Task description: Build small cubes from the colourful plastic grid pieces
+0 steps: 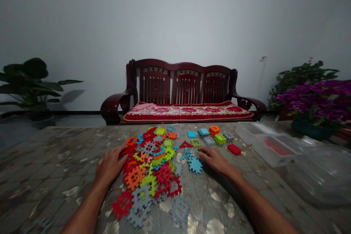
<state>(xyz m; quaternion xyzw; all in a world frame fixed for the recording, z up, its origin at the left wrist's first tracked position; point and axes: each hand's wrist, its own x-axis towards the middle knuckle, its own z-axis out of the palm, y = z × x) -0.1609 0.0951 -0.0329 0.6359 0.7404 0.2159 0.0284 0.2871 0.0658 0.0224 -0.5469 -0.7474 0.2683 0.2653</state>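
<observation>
A loose pile of toothed plastic building tiles (149,181) in red, orange, green, blue and grey covers the middle of the table. My left hand (111,164) rests at the pile's left edge, thumb apart from the fingers, the fingertips by red tiles. To the right of the pile, my right hand (213,158) lies low with its fingers stretched out, and nothing shows in it. Just left of its fingertips are light blue tiles (195,164), a green square frame tile (195,143) and a red triangular tile (185,144).
Small stacks of tiles sorted by colour, such as an orange stack (214,130) and a green stack (220,139), stand beyond my right hand. Clear plastic boxes (276,150) line the right side, near purple flowers (318,97). A wooden bench (186,87) stands behind the table.
</observation>
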